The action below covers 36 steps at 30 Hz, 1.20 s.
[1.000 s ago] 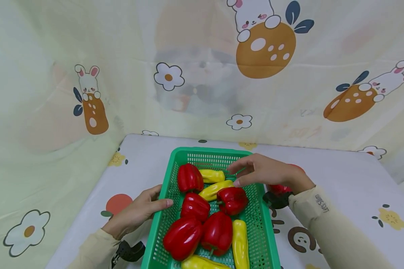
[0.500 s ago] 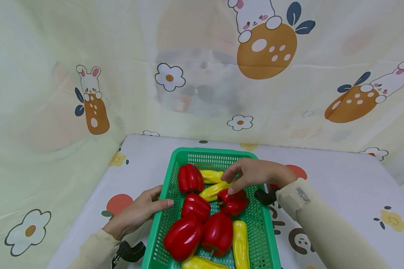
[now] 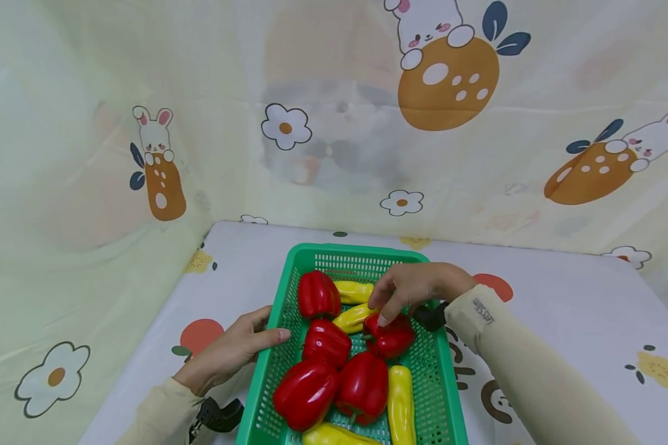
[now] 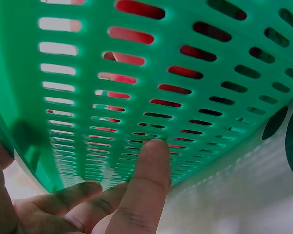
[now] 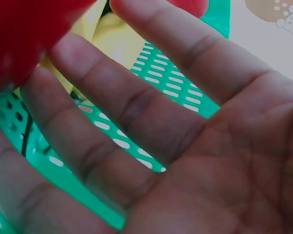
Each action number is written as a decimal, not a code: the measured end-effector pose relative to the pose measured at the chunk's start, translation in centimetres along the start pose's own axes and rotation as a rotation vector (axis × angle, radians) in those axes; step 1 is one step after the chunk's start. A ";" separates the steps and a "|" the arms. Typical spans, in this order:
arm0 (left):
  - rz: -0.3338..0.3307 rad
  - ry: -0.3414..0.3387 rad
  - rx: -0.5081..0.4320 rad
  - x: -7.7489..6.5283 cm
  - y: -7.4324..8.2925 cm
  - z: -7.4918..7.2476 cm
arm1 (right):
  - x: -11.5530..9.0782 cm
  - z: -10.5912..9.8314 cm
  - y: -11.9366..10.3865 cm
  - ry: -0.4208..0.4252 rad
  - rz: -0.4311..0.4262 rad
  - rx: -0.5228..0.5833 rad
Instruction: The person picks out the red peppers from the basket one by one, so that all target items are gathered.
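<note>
A green plastic basket [image 3: 451, 402] with slotted walls holds several red bell peppers and long yellow peppers. My left hand [image 3: 236, 343] grips its left side, thumb over the rim. In the left wrist view the index fingertip [image 4: 156, 151] presses against the outer wall. Over the basket's right half, my right hand [image 3: 409, 287] reaches down to a red bell pepper [image 3: 392, 340], its thumb on the pepper's upper side. The right wrist view shows the fingers [image 5: 141, 102] nearly straight, two tips right at a red pepper [image 5: 25, 39]. A yellow pepper [image 3: 349, 319] lies just left of that hand.
More red peppers [image 3: 306, 395] fill the basket's left and middle, with a long yellow pepper [image 3: 401, 402] by the right wall. The white patterned cloth [image 3: 568, 321] covers the table. A printed curtain [image 3: 334, 167] stands behind and to the left.
My right hand has moved left and down, from above the basket's right rim onto the red bell pepper. My left hand has stayed on the rim. The view has shifted slightly.
</note>
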<state>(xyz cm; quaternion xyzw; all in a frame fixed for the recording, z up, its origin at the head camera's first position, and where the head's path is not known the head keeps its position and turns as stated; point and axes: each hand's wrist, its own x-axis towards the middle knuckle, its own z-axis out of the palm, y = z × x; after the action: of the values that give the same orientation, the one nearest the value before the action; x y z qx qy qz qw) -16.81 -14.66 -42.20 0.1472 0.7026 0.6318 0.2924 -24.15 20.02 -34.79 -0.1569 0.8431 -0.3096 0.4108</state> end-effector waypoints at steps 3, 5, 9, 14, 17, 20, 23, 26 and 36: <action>-0.001 0.003 0.000 0.0 0.0 0.0 | 0.4 0.2 0.1 -0.014 -0.005 -0.022; -0.001 0.002 -0.003 0.0 0.0 0.0 | 0.7 0.4 0.2 -0.028 -0.006 -0.036; 0.001 0.002 -0.007 0.0 0.0 0.0 | 1.0 0.7 0.3 -0.050 0.005 -0.037; -0.002 0.010 -0.004 0.0 -0.1 0.0 | 1.2 1.2 0.4 -0.085 0.006 0.012; -0.004 0.011 -0.003 0.0 -0.1 0.0 | 1.4 1.4 0.5 -0.112 0.008 0.042; -0.001 0.007 -0.002 0.0 -0.1 0.0 | 1.6 1.6 0.5 -0.142 0.007 0.058; 0.002 0.004 -0.003 0.0 -0.1 -0.1 | 1.8 1.8 0.6 -0.169 0.001 0.068; 0.002 0.003 -0.006 -0.1 -0.1 0.0 | 1.9 2.0 0.7 -0.183 -0.012 0.082; 0.021 -0.002 -0.007 0.0 -0.3 0.0 | 2.1 2.4 1.3 -0.168 -0.059 0.121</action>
<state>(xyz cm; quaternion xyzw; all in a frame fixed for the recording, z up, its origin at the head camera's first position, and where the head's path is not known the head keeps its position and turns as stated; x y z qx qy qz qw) -16.82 -14.70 -42.45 0.1539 0.6985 0.6373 0.2869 -23.57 19.04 -38.00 -0.1820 0.7803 -0.3577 0.4797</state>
